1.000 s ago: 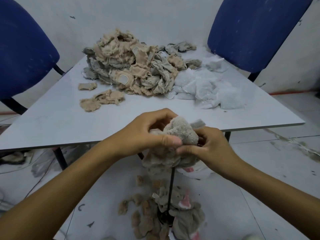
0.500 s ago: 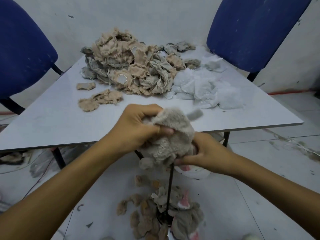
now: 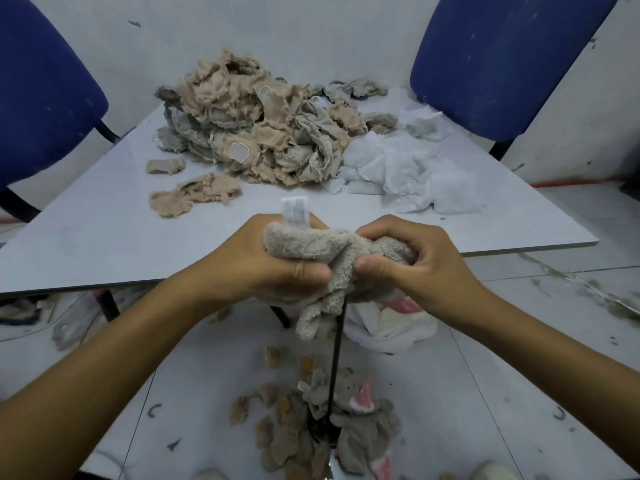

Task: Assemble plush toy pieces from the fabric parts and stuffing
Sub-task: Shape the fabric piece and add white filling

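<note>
Grey plush piece (image 3: 332,251) sits at 6 o'clock of the table (image 3: 104,244), before its near edge. Left hand (image 3: 277,261) and right hand (image 3: 408,258) both grip it tightly with curled fingers, probably to turn or shape the fabric. Stuffing (image 3: 408,171) waits at 1 o'clock.

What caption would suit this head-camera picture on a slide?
Both hands, left and right, grip a grey plush toy skin before a table piled with fabric parts.
</note>
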The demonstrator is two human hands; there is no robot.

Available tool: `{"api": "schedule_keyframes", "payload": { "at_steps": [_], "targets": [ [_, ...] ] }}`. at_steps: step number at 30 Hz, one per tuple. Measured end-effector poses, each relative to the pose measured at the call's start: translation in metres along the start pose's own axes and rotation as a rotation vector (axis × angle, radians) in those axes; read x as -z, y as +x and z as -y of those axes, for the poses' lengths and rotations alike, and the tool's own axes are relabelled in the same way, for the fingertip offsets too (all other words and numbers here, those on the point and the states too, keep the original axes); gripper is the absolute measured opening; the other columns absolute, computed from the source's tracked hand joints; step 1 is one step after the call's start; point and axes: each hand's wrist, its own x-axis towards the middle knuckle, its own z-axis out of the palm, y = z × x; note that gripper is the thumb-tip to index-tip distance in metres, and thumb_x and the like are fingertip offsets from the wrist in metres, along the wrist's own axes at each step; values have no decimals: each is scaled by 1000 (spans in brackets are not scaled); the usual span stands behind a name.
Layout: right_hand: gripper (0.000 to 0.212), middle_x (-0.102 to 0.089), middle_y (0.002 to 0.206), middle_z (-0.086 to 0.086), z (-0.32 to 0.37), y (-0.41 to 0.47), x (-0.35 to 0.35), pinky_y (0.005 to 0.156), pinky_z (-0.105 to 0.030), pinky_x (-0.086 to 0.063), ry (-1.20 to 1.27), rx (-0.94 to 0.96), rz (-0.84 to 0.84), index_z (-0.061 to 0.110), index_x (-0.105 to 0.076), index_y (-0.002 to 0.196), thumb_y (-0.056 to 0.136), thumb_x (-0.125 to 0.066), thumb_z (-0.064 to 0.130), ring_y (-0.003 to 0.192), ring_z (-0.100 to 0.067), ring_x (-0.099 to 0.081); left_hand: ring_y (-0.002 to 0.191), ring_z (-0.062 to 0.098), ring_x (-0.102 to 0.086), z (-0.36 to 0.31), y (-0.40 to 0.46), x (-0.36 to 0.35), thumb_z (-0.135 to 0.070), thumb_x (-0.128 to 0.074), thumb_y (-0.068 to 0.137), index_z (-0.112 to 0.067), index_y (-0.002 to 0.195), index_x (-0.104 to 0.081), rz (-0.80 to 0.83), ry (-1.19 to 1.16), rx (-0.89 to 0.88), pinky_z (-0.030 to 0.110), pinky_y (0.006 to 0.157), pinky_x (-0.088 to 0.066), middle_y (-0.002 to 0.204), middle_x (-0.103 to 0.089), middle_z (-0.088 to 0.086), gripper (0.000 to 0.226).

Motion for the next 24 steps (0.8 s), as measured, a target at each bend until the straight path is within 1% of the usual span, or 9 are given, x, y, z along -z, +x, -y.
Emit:
{"api": "schedule_keyframes", "payload": {
  "at_steps": [2,3,7,9,14,16,19,22,24],
  "targets": [
    [19,-68,86,13,1,1,1,69,-22,-50,-43,61,-39,29,-70,92,77,-78,37,77,-8,-65,81,6,-68,-3,1,-5,-19,-84,65,-21,89,-73,-83,-32,-78,18,69,-52,85,-74,-5,27],
    [18,-67,87,14,0,1,2,71,-17,-47,-68,76,-34,29,-70,91,77,-79,35,79,-6,-64,78,5,-68,-3,2,-8,-18,-85,65,-21,87,-73,-97,-7,-112,16,68,-51,84,-74,-6,26],
    [17,-60,81,14,-12,-4,3,74,-22,-41,-230,76,81,30,-65,85,78,-79,34,79,-8,-58,75,28,-66,6,2,-21,-17,-86,59,4,79,-70,-131,149,-127,40,67,-54,81,-68,19,33],
    [15,-58,79,17,-17,-6,1,72,-21,-40,-274,58,123,35,-61,83,79,-75,35,77,-4,-56,80,36,-65,11,4,-23,-21,-84,58,8,80,-69,-133,208,-124,49,70,-52,83,-66,25,39],
    [17,-60,81,14,-18,-7,-1,71,-24,-44,-295,33,147,25,-67,86,80,-73,40,78,-5,-58,80,27,-66,11,5,-18,-22,-85,64,5,80,-68,-65,210,-67,45,72,-53,80,-67,16,36],
    [31,-63,86,11,-12,-7,0,72,-25,-46,-280,88,42,15,-72,92,79,-78,43,81,-7,-59,74,18,-66,6,5,-20,-19,-88,67,-5,76,-69,-123,64,-72,34,68,-56,74,-69,4,25],
    [22,-67,92,10,-3,-5,-2,74,-18,-46,-195,200,-135,23,-69,98,82,-71,38,84,-5,-62,74,13,-67,-3,8,-21,-6,-83,69,-13,76,-71,-223,-83,-157,28,68,-56,75,-71,-7,16],
    [18,-64,88,14,-4,-6,-6,72,-19,-45,-238,238,-130,26,-68,97,83,-70,37,80,-6,-59,71,18,-65,2,11,-19,-5,-76,70,-3,76,-72,-212,19,-233,33,66,-54,76,-69,2,7],
    [22,-61,83,12,-13,-8,-6,67,-28,-45,-335,224,-78,21,-72,91,82,-73,40,77,-12,-57,71,28,-62,14,8,-19,-7,-75,71,7,77,-69,-176,124,-230,38,66,-52,75,-65,16,17]
  ]
}}
